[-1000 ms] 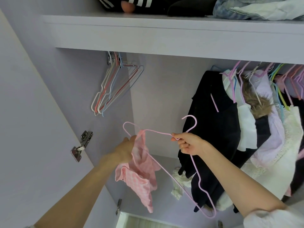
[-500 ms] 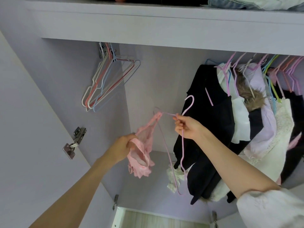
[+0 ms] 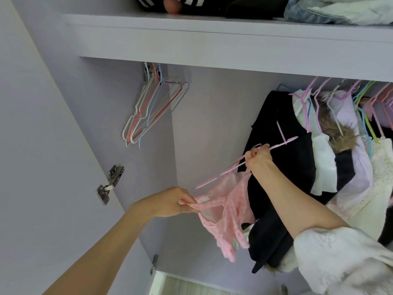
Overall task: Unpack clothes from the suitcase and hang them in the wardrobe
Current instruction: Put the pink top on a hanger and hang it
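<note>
Inside wardrobe: pink garment (image 3: 225, 211) limp, light.
Left hand (image 3: 170, 202): pinches its edge.
Right hand (image 3: 258, 159): clenched around pink hanger (image 3: 231, 168).

Lilac walls (image 3: 212, 116), white shelf (image 3: 212, 41)

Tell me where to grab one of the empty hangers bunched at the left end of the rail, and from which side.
Take the outermost of the empty hangers by its bare lower bar, coming from below and the right. The bunch hangs slanted against the side wall, hooks crowded together under the shelf, so the hook end looks awkward to reach, while the bars fan apart lower down.
</note>
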### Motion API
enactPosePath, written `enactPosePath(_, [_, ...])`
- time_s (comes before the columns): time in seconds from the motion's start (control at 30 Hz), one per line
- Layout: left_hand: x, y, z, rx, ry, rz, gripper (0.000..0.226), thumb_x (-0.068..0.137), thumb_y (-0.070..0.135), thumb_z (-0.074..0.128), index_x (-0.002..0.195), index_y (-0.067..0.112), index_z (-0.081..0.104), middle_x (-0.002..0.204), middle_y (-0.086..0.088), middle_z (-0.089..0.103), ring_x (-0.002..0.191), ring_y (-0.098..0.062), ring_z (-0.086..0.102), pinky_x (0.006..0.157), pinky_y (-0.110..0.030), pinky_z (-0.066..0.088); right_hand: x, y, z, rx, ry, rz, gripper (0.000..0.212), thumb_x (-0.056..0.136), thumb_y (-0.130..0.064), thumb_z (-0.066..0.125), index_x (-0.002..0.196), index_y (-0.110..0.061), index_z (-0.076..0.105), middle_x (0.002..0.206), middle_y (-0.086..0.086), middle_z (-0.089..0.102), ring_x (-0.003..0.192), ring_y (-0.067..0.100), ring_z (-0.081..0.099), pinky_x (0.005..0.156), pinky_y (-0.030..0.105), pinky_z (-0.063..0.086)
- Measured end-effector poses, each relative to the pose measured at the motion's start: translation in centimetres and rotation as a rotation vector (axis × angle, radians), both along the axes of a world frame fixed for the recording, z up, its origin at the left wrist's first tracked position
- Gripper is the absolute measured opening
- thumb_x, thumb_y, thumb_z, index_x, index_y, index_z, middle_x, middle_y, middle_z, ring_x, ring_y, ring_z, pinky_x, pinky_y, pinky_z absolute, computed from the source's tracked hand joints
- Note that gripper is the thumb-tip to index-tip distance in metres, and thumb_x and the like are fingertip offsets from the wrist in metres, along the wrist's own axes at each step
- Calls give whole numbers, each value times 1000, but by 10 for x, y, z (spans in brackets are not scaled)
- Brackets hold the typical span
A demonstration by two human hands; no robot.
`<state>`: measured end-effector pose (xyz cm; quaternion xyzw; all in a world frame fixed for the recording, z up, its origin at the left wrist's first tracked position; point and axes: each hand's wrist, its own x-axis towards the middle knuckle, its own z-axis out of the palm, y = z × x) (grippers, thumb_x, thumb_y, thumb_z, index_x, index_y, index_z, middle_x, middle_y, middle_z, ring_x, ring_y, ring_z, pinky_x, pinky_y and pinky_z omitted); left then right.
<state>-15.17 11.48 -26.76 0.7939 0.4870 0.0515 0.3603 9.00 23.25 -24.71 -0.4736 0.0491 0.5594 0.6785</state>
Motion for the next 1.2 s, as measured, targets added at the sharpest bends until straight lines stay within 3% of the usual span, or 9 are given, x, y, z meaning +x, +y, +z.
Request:
enactPosePath(0.13, [6,2,2,69,-24,93,18,91,28,58,102,20,70,93,8,63,95,-14,59,86,-25,43,-13,-3,-8,32,-99,86,26,98,-31,46,74,-20,47,50,-2,41,20,3,28,27,13,23])
enactPosePath(0.33, [13,6,-5,111,-157,141,9,88,19,63,85,14,69,69,9,59,64,-3,49,66,-20,40,-40,-17,-13,65,-180,243,24,96,-8,46,73,-14,46,37,-1,37,22,4,25,29,12,19])
enactPosePath(0.43, [17,8,-10,102,-151,131,15,88,27,63,84,14,68,78,-8,64,68,-12,50,66,-28,43,-52,-26,-9,96,-108,367,21,95,0,40,78,-11,46,54,6,43,24,5,32,30,13,24])
enactPosePath(0.57, [18,6,-9,56,-135,146,24,90,36,57,96,17,71,95,-3,67,87,-18,58,82,-31,46,-60,-30,-6,108,-58,497,20,93,9,34,84,-6,45,67,15,55,28,6,37,32,14,30])
enactPosePath(0.73, [16,3,-7,-94,-140,70,52,73,65,52,93,19,67,86,-9,60,76,-11,49,73,-33,43,-65,-43,1,89,-240,690,13,95,-1,41,93,-10,49,83,4,64,59,9,44,57,19,33])
enactPosePath(0.87, [16,2,-6,-136,-263,141,23,83,33,65,87,11,64,85,-14,63,76,-15,52,74,-32,43,-75,-51,10,116,-510,842,13,97,-11,37,107,-17,44,107,2,67,73,10,50,56,22,27])
enactPosePath(0.97, [18,5,-6,-84,-297,172,5,89,16,61,85,15,63,85,-10,64,76,-17,55,78,-38,47,-77,-60,12,125,-725,918,21,97,-17,44,113,-12,55,116,5,68,84,14,55,57,19,30])
enactPosePath(1.07, [21,6,-9,-15,-300,238,6,90,14,59,87,9,64,82,-7,66,75,-17,58,79,-35,49,-74,-70,4,134,-875,998,28,94,-13,50,118,-3,59,114,7,69,93,16,57,58,12,36])
enactPosePath(1.2, [28,6,-16,35,-344,270,17,91,9,56,83,22,62,79,7,64,76,-13,61,79,-24,47,-65,-71,-5,138,-840,939,19,95,-2,43,100,-9,59,85,6,64,70,9,54,58,14,42])
